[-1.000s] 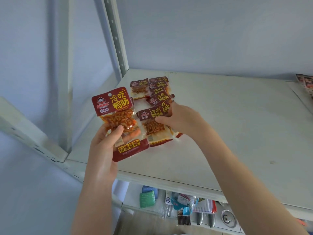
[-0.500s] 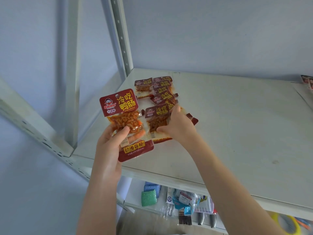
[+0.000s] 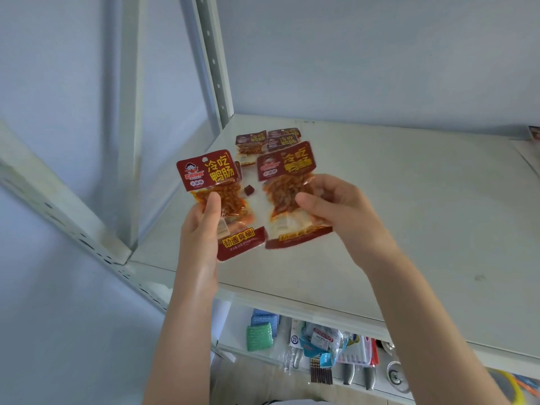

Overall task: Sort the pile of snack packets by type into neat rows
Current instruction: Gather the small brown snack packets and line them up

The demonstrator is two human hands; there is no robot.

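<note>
holding one snack packet [image 3: 220, 204] in our left hand [image 3: 201, 229] and another [image 3: 292, 197] in our right hand [image 3: 336, 209], above the shelf [image 3: 409, 214], we compare labels, seemingly matching the row [image 3: 267, 141] behind.

Red-and-yellow snack packets [image 3: 223, 200], white shelf [image 3: 409, 214]

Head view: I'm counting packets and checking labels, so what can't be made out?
In the head view:
- Red plastic snack packet in the right hand: blurred, bottom lettering unreadable.
- Matching packets on the white shelf: partly behind both held packets, count unclear.
- Dark item at the right edge: cut off by the frame.
- Second packet, in the left hand: thumb covers part.
</note>
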